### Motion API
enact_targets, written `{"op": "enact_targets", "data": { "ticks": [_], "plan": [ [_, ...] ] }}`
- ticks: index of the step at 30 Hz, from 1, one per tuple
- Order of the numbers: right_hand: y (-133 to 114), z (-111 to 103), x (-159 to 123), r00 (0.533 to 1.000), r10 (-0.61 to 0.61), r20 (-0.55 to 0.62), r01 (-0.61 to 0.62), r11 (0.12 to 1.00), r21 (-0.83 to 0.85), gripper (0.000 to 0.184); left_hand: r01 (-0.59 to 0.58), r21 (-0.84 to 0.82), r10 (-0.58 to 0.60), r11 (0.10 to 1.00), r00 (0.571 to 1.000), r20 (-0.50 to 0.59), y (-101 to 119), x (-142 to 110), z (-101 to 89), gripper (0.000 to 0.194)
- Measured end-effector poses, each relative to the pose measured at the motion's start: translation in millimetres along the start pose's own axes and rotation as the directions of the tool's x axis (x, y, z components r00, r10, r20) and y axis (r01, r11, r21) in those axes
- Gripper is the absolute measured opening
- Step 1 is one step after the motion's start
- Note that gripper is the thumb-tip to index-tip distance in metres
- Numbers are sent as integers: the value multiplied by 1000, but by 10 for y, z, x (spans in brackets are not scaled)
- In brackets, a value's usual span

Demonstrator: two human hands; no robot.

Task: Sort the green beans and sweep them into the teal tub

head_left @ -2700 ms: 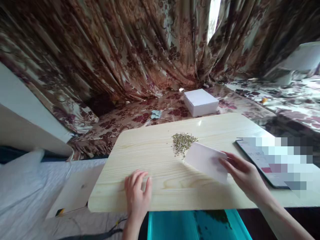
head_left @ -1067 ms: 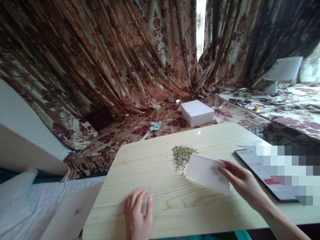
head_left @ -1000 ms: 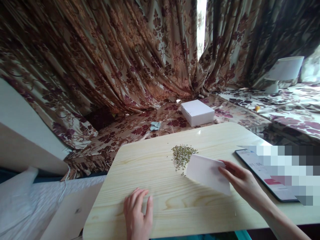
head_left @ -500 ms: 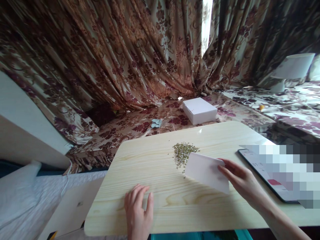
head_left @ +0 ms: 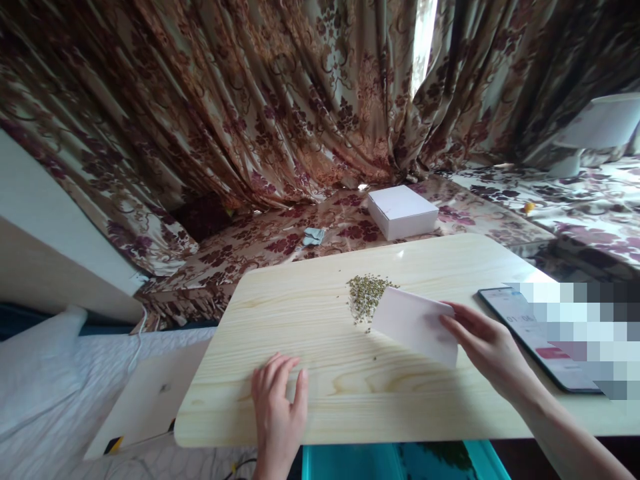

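My right hand [head_left: 483, 347] pinches the right end of a white card [head_left: 415, 327] between thumb and fingers. The card is tilted over the table [head_left: 300, 313], its left edge beside a loose, spread pile of small green-brown seeds [head_left: 367, 297]. Part of the pile's right side is hidden behind the card. One stray seed [head_left: 375, 358] lies on the near side of the card. My left hand [head_left: 279, 403] rests near the table's front edge, fingers slightly bent, thumb apart, holding nothing.
A tablet [head_left: 545, 347], partly pixelated, lies at the table's right. Below the front edge is a teal divided bin [head_left: 350, 461] with dark green bits in its right compartment. Behind the table are a white box [head_left: 403, 210] and a small folded cloth [head_left: 313, 236].
The view has tilted, so the table sits higher in the picture and more of the teal bin shows. The card has shifted slightly, and a stray seed now shows nearer me. My left hand stays put.
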State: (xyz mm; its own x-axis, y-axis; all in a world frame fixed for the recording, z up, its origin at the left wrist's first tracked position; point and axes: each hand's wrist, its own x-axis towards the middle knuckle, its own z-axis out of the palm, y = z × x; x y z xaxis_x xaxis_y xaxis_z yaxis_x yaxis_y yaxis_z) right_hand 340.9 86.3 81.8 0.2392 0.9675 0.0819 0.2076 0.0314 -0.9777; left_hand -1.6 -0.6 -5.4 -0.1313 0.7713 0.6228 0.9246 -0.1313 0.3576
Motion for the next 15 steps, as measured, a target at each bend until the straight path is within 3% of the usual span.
{"op": "enact_targets", "data": {
  "ticks": [8,15],
  "plan": [
    [24,87,2,999,17,38,-17,1000,20,43,1,-8,-1,1000,1000,0,-3,4,-8,22],
    [42,0,21,1000,-22,13,22,1000,-22,30,24,-13,-24,1000,1000,19,42,15,-30,23]
  ]
}}
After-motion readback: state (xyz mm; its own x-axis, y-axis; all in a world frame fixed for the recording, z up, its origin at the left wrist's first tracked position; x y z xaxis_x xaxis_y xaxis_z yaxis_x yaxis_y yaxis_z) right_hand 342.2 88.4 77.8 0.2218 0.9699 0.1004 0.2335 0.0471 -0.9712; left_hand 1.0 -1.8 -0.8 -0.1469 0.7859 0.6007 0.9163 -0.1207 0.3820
